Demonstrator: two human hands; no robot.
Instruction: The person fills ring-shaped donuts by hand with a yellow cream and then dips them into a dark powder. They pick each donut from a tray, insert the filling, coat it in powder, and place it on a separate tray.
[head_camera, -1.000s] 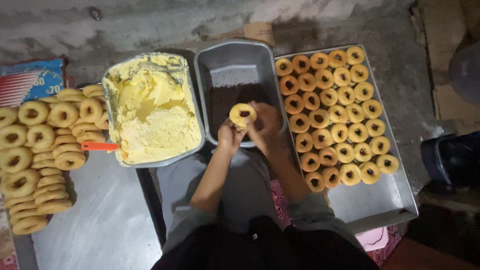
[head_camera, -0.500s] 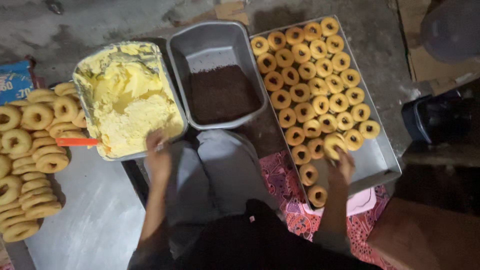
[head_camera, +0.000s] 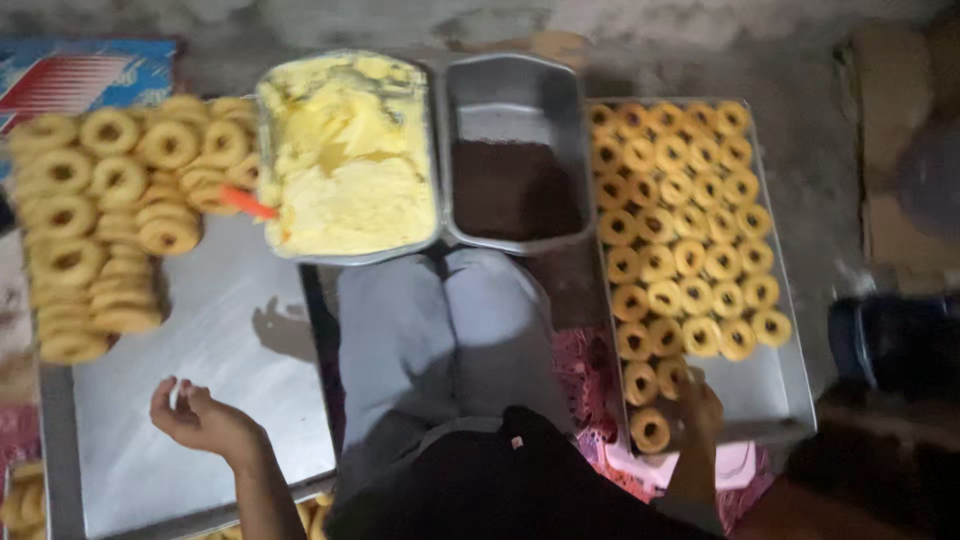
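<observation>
Your right hand (head_camera: 697, 402) grasped a filled ring (head_camera: 673, 374) on the right tray (head_camera: 775, 395), your left hand (head_camera: 203, 420) hung released over the left tray (head_camera: 230, 340), beside tubs of yellow cream (head_camera: 345, 160) and chocolate sprinkles (head_camera: 515, 187).

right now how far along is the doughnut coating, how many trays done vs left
Done: the right tray holds rows of coated rings, filled nearly to its near end. In hand: the right hand rests by the newest ring there; the left hand hovers empty over the bare left tray. Left: a large stack of plain rings, with plenty of yellow cream and brown sprinkles.
</observation>
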